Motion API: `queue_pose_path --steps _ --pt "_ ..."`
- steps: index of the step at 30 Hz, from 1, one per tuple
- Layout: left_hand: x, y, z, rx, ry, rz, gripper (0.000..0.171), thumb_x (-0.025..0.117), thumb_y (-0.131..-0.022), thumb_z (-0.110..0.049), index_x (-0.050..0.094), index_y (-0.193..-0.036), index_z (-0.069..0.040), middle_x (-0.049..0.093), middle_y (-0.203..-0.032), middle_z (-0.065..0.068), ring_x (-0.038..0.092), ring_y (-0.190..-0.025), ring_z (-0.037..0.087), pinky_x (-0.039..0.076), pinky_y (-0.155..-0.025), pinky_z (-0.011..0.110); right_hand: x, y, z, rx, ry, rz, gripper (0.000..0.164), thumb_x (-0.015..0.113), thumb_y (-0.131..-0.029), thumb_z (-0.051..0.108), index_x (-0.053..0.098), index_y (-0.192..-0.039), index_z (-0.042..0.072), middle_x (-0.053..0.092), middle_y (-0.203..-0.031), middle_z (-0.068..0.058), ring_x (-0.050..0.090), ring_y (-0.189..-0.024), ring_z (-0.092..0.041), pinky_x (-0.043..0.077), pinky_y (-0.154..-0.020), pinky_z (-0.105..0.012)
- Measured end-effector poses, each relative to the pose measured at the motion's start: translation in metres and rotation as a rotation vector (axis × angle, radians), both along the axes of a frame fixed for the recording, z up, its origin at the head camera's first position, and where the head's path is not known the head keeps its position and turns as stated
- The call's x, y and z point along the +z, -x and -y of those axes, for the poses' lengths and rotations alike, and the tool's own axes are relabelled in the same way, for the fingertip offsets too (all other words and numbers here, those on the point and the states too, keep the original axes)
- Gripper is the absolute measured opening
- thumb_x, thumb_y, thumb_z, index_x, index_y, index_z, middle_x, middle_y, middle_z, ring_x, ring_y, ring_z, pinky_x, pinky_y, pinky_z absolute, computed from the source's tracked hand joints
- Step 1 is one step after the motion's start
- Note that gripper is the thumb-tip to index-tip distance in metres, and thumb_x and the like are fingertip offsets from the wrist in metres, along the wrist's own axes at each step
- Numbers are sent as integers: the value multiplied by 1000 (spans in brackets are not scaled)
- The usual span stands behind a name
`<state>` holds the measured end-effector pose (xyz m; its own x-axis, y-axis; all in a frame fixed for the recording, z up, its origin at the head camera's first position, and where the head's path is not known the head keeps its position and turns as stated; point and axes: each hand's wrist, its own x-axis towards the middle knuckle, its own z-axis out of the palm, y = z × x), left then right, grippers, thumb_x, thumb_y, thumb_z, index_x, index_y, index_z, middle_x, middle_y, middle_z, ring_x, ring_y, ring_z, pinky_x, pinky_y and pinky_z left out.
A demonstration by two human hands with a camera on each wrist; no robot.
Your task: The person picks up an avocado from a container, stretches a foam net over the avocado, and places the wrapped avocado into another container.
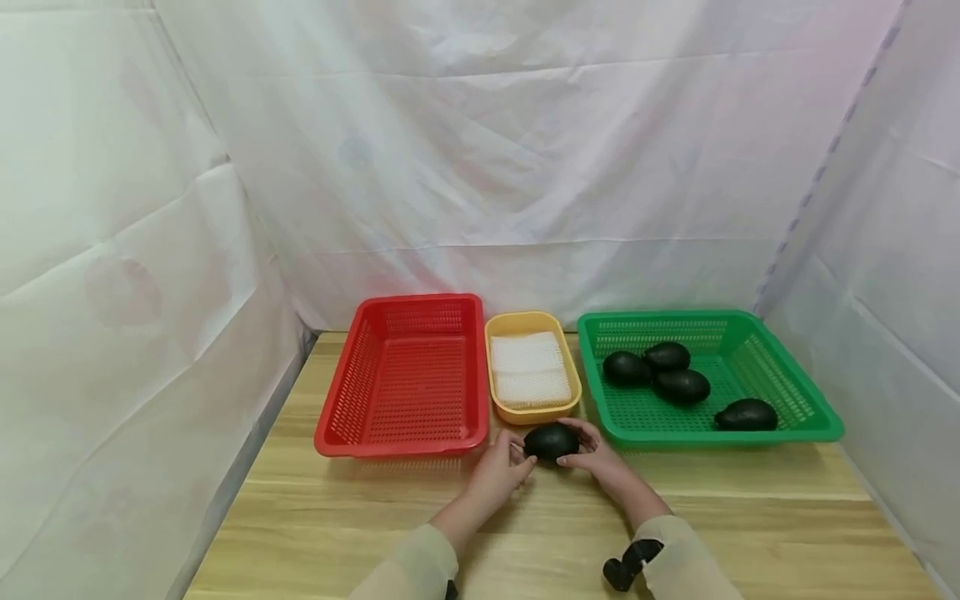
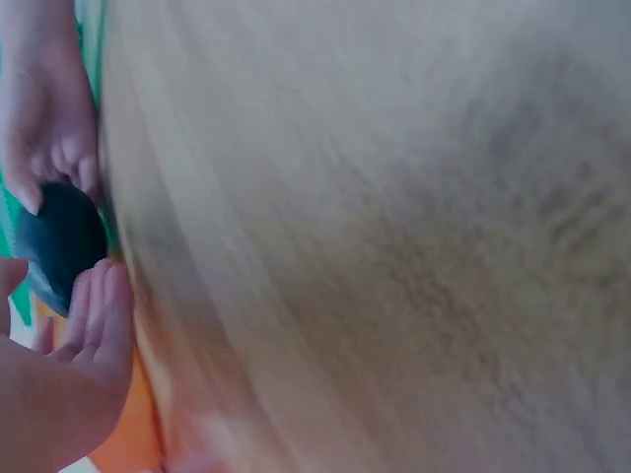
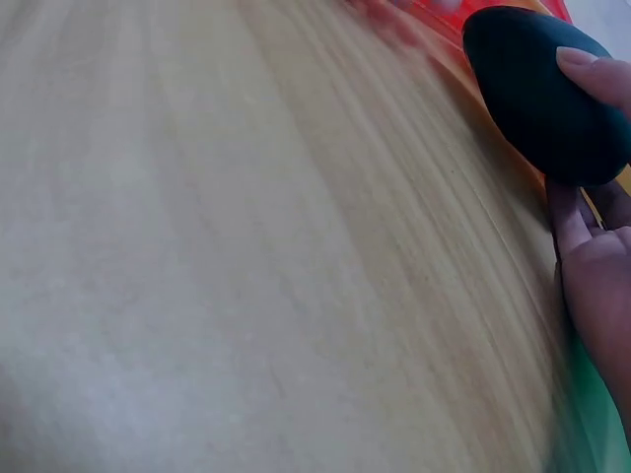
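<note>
Two bare hands meet over one dark avocado point(image 1: 551, 442), which sits on the near side of the yellow basket point(image 1: 537, 415), between the near corners of the other two baskets. The right hand point(image 1: 600, 454) has hold of its right end: the thumb lies on one side and the fingers point(image 3: 568, 219) curl round the other, parted by the avocado's width. At the narrow left end, the left hand point(image 1: 495, 468) is held loosely open, its fingers point(image 2: 97, 315) nearly straight beside the skin and its thumb apart from them; whether they touch the avocado I cannot tell. Nor can I tell whether the avocado rests on the wooden desk point(image 1: 360, 525) or is lifted a little.

White foam netting point(image 1: 531, 369) lies stacked inside the yellow basket. To the left stands a red basket point(image 1: 405, 451), its slotted floor in plain sight. To the right, a green basket point(image 1: 675, 437) holds four more avocados point(image 1: 682, 387): three grouped toward its left side, one lying apart near the right. Pale sleeves point(image 1: 686, 558) cover the forearms, and a black device point(image 1: 641, 552) is fixed at the right wrist. White cloth point(image 1: 495, 150) hangs behind the desk.
</note>
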<state>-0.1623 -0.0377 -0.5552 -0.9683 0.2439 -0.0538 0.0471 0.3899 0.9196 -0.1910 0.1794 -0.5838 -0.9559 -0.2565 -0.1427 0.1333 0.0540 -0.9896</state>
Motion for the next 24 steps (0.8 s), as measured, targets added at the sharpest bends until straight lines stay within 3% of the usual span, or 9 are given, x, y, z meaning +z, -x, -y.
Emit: queue_pose_path --steps 4,6,10,14,19,24 --pt "19 -6 -2 -83 115 -105 19 69 -91 -15 57 -105 -9 57 -81 -8 55 -71 4 48 -64 23 -7 0 -6 -8 34 32 75 77 -79 3 40 -144 7 33 -148 -15 28 -139 -32 37 -97 -20" --pt "30 -6 -2 -132 216 -185 16 69 -91 -17 61 -104 -12 57 -83 -10 54 -75 2 48 -67 22 -7 1 -6 -5 31 30 74 77 -80 5 40 -144 8 32 -148 -15 27 -140 -33 38 -96 -20" --pt "56 2 0 -227 491 -444 16 67 -93 -22 66 -106 -14 62 -93 -7 58 -84 6 50 -73 23 -8 3 -4 -9 9 23 73 78 -81 8 40 -144 9 34 -148 -14 30 -139 -31 39 -95 -19" --pt "73 21 5 -245 701 -665 17 65 -93 -25 67 -106 -15 64 -98 -3 61 -89 12 51 -77 28 -8 3 -1 -29 12 7 73 79 -80 5 42 -143 8 36 -147 -14 33 -137 -30 38 -95 -17" --pt "74 44 12 -206 831 -721 20 63 -93 -26 68 -108 -15 65 -100 0 61 -92 16 51 -80 30 -8 3 1 -48 6 4 73 79 -79 6 44 -142 8 37 -146 -15 33 -138 -31 37 -97 -19" --pt "68 60 12 -203 903 -756 21 63 -92 -26 69 -108 -13 65 -105 2 59 -100 19 45 -93 34 -10 3 -1 -62 8 6 72 79 -78 5 44 -142 8 38 -146 -14 33 -137 -30 37 -96 -18"
